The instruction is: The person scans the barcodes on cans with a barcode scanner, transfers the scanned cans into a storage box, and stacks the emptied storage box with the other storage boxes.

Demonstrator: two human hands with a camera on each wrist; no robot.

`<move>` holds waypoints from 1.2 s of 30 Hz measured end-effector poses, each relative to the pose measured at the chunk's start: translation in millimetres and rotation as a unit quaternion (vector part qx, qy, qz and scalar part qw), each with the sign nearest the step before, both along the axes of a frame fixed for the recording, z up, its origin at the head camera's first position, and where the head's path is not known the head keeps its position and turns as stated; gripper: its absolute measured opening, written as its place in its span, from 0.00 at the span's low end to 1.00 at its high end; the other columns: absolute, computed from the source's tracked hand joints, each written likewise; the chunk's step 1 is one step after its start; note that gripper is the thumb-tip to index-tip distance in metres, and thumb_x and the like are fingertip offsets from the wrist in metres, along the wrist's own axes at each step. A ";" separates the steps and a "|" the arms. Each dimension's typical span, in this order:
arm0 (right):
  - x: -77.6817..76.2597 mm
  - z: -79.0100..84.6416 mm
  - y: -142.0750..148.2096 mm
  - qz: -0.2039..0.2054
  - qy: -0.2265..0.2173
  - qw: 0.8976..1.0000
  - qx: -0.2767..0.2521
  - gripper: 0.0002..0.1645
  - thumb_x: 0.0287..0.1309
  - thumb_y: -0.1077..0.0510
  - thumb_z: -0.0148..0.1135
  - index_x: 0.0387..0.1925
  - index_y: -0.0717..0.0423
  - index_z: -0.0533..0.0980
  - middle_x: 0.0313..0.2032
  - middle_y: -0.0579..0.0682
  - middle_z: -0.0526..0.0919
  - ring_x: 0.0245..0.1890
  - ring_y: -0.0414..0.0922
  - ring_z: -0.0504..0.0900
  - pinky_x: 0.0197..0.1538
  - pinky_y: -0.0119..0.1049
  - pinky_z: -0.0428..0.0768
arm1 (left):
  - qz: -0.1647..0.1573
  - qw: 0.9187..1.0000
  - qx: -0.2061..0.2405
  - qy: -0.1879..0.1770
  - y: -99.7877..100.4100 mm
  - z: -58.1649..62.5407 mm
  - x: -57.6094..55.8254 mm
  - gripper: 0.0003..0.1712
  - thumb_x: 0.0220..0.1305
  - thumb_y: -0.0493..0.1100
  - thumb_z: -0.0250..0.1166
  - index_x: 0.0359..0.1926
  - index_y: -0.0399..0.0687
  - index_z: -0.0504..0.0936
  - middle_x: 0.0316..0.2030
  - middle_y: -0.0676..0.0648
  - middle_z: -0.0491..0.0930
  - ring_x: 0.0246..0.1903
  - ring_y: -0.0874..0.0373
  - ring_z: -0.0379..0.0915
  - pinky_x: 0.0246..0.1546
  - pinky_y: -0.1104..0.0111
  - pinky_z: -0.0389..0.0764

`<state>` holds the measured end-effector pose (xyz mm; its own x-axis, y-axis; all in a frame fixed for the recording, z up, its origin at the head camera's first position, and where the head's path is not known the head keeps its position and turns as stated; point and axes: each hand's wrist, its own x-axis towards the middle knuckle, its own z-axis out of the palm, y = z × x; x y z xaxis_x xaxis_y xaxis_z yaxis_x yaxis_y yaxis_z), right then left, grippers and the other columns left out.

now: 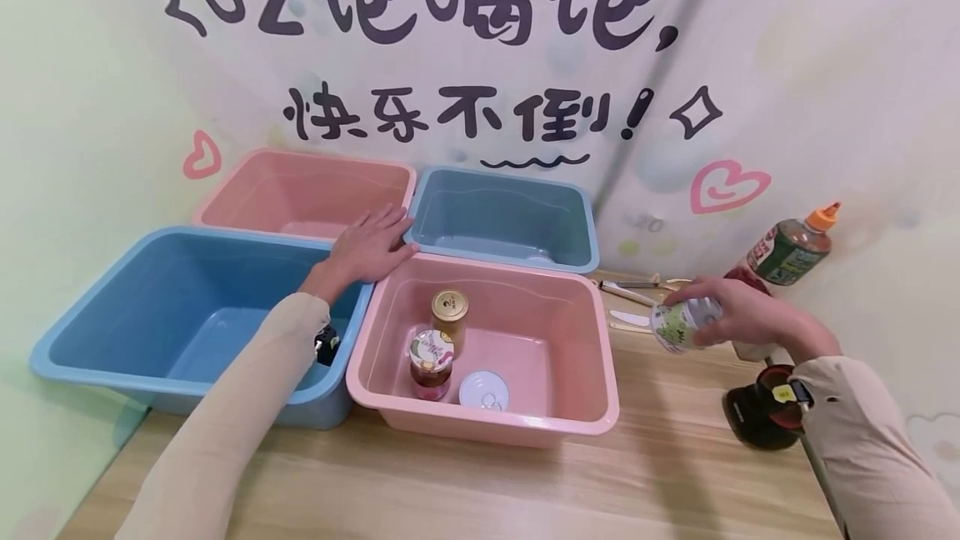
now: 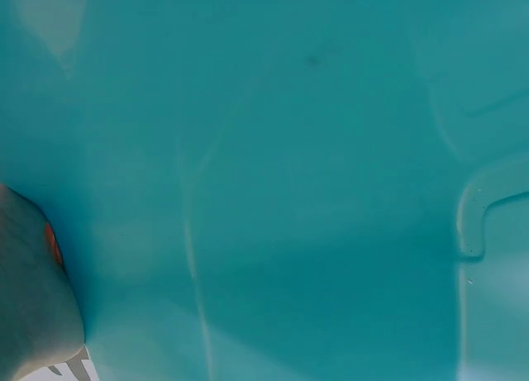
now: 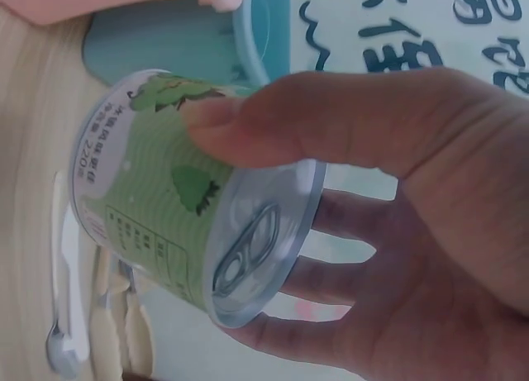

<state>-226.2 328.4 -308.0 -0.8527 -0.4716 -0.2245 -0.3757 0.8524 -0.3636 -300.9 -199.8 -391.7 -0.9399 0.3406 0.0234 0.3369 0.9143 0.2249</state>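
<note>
My right hand (image 1: 731, 315) grips a green-and-white pull-tab can (image 3: 157, 183), tilted on its side above the table, thumb on one side and fingers around the other. Its ring-pull end faces the palm in the right wrist view. My left hand (image 1: 371, 244) rests with fingers spread on the rims where the bins meet, at the back corner of the front pink bin (image 1: 592, 423). Inside that bin stand a gold-lidded jar (image 1: 450, 307), a jar with a patterned lid (image 1: 432, 357) and a can with a silver pull-tab top (image 1: 483, 391).
A large blue bin (image 1: 90, 357) stands at left, with a pink bin (image 1: 232, 182) and a smaller blue bin (image 1: 592, 232) behind. Utensils (image 1: 630, 319) lie beyond the held can. An orange-capped bottle (image 1: 795, 248) and a black-and-red container (image 1: 757, 415) are at the right.
</note>
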 end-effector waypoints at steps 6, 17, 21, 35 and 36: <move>5.6 -11.7 16.7 -0.016 -0.012 1.000 -0.010 0.30 0.45 0.60 0.78 0.54 0.51 0.82 0.57 0.64 0.79 0.47 0.54 0.79 0.42 0.43 0.80 | 0.001 1.000 0.008 0.001 -2.0 -2.4 1.4 0.40 0.74 0.62 0.46 0.78 0.46 0.56 0.79 0.41 0.48 0.80 0.42 0.35 0.78 0.45 0.40; 22.3 -30.8 44.8 -0.019 0.016 1.000 -0.016 0.29 0.42 0.61 0.78 0.51 0.53 0.82 0.56 0.67 0.78 0.44 0.53 0.79 0.38 0.38 0.78 | 0.001 1.000 0.002 -0.002 -2.9 -1.7 0.5 0.40 0.74 0.63 0.45 0.77 0.45 0.56 0.79 0.41 0.47 0.80 0.42 0.35 0.78 0.46 0.40; 26.0 -36.0 53.3 -0.029 0.011 0.999 -0.011 0.29 0.42 0.61 0.78 0.51 0.54 0.82 0.55 0.66 0.79 0.43 0.51 0.78 0.35 0.34 0.77 | -0.001 1.000 -0.002 -0.002 -1.9 -0.3 0.3 0.40 0.75 0.63 0.45 0.78 0.45 0.55 0.79 0.41 0.47 0.80 0.42 0.35 0.78 0.46 0.39; 28.2 -42.6 69.7 -0.071 -0.051 0.996 -0.001 0.34 0.45 0.61 0.74 0.57 0.64 0.76 0.44 0.62 0.81 0.40 0.49 0.78 0.33 0.34 0.79 | -0.002 1.000 -0.002 -0.005 -3.8 -2.7 -3.2 0.41 0.74 0.63 0.45 0.78 0.46 0.54 0.80 0.41 0.46 0.80 0.43 0.33 0.79 0.47 0.38; 28.4 -42.9 70.7 -0.073 -0.055 0.996 0.000 0.34 0.46 0.61 0.74 0.57 0.65 0.76 0.44 0.62 0.81 0.39 0.49 0.78 0.33 0.35 0.79 | -0.003 1.000 -0.004 -0.005 -3.8 -3.0 -3.2 0.41 0.74 0.63 0.45 0.78 0.46 0.54 0.80 0.41 0.46 0.80 0.42 0.34 0.79 0.47 0.38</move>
